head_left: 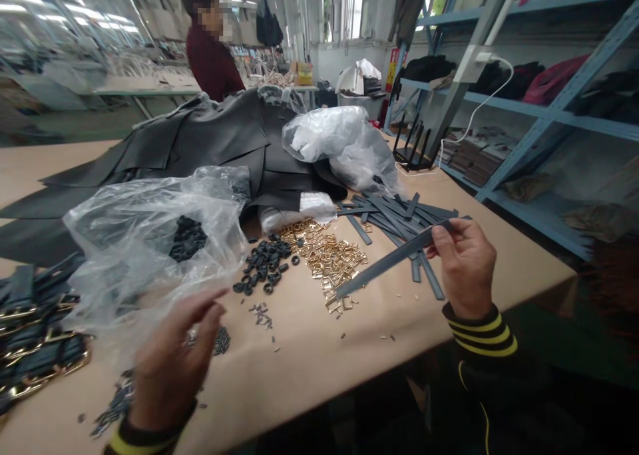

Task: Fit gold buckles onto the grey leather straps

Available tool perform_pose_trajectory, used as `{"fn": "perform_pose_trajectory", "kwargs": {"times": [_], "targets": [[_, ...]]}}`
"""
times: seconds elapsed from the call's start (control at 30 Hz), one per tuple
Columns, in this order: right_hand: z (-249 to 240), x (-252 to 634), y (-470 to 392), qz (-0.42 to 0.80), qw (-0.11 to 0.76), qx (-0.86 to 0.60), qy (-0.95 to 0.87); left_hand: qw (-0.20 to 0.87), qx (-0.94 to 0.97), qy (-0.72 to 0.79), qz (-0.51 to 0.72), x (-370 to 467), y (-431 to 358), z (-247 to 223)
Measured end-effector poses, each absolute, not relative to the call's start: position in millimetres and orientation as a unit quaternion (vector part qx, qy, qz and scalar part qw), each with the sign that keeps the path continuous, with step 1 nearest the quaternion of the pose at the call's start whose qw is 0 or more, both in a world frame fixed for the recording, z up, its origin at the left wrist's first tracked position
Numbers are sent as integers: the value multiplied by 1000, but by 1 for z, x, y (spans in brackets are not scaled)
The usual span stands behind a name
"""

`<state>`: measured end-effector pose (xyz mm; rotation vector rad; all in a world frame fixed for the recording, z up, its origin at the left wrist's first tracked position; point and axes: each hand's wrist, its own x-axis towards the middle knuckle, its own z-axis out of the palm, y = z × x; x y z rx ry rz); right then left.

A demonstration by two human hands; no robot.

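My right hand [464, 265] pinches one end of a dark grey strap [389, 261], whose other end slants down to the left over a pile of gold buckles [332, 255]. More dark straps [394, 215] lie heaped behind that hand. At the lower left, my left hand [174, 355] hovers over the table with fingers apart and nothing visible in them. Black rings [264, 262] lie between it and the buckles. Small metal pieces [260, 315] are scattered nearby, and a little pile of dark ones [222, 340] sits just beside my left fingers.
Clear plastic bags [160, 222] [339, 142] and a stack of dark sheets [200, 139] cover the table's back. Finished-looking straps with gold buckles [40, 335] lie far left. A black router [413, 155] stands near blue shelves [529, 109]. A person [212, 56] is beyond the table.
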<state>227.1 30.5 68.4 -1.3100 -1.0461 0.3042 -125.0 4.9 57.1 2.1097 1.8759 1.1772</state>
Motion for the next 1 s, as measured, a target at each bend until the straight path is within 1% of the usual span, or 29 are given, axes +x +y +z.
{"fn": "perform_pose_trajectory", "kwargs": {"times": [0.07,0.13,0.17,0.2,0.27,0.37,0.53,0.67,0.8,0.93,1.0], "targets": [[70,207,20,276,612,-550,-497,248,693,579,349,-84,-4,47],[60,187,14,403,547,-526,-512,466,644,511,327,-46,-14,40],[52,179,11,446,523,-518,-509,560,606,472,311,-31,-17,37],[43,173,10,476,507,-513,-503,632,564,438,303,-18,-20,33],[26,166,8,513,495,-511,-481,720,481,398,302,-4,-22,26],[10,164,7,553,491,-511,-437,762,395,399,324,2,-23,15],[2,166,4,621,472,-477,-405,766,343,428,336,3,-25,7],[2,163,-1,685,453,-420,-386,768,337,423,341,4,-25,5],[2,156,-6,759,445,-334,-338,782,318,395,364,7,-27,1],[-3,149,-8,771,455,-317,-313,807,284,382,349,11,-33,0],[-4,148,-7,750,467,-341,-320,789,323,392,346,11,-34,0]]}}
